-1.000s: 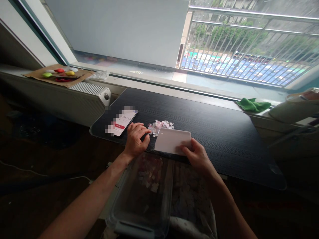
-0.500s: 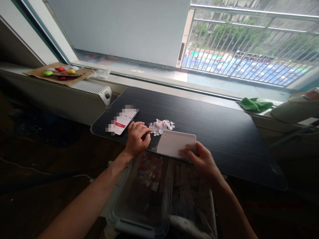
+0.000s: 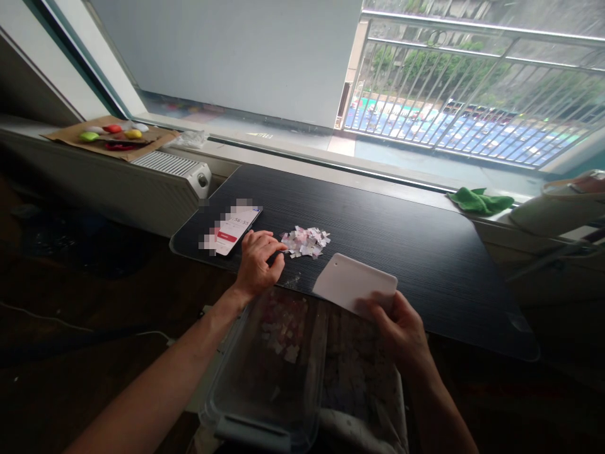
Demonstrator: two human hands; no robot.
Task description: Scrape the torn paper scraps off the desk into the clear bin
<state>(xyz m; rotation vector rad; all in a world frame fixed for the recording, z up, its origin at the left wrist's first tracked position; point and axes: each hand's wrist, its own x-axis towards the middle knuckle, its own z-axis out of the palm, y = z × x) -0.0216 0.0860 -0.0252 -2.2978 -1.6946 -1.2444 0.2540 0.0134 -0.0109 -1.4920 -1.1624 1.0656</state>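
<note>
My right hand (image 3: 399, 321) grips a flat white plastic scraper (image 3: 357, 280), with a small hole at one corner, by its right end. The scraper is tilted over the front edge of the black table, apart from the paper scraps. A small heap of cut white and pinkish paper scraps (image 3: 307, 241) lies on the tabletop. Just left of it rests my left hand (image 3: 259, 258), its fingers bent loosely and the thumb apart, holding nothing I can see. Below the table edge stands a clear plastic bin (image 3: 265, 403) with several scraps inside.
A phone (image 3: 231, 230) showing a running timer lies left of my left hand on the black table (image 3: 401, 233). Behind it are a radiator (image 3: 174, 169) and a sill with brown paper (image 3: 161, 135) holding coloured lumps. A green cloth (image 3: 479, 202) sits at the right.
My right hand has drawn the scraper to the right and slightly towards me, away from the paper heap. My left hand stays almost where it was.
</note>
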